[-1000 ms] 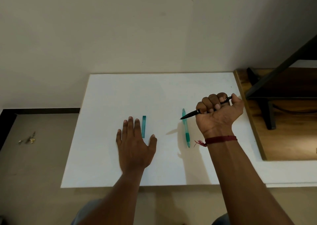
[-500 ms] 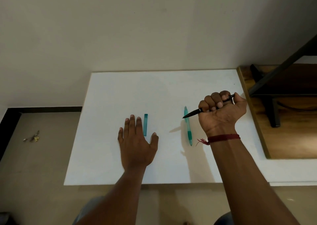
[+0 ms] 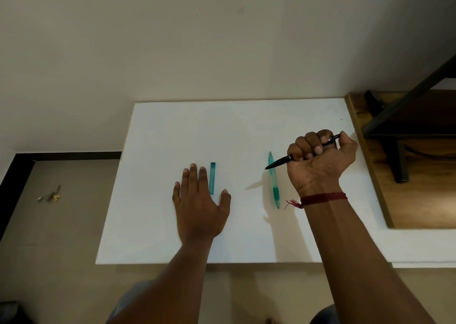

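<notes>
Black pen, slim, glossy, tapered tip

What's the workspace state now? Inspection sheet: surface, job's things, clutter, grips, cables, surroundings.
surface: white board, flat, far edge at the wall.
job's things: black pen in the right hand, tip pointing left; teal pen and short teal piece lie on the board, apart.
clutter: small scraps on the floor, left.
grips: left hand flat on the board, fingers straight, beside the short teal piece; right hand curled round the black pen.
cables: dark curved line on the wooden top, possibly a cable.
surroundings: plain wall; black frame on the wooden top, right.
</notes>
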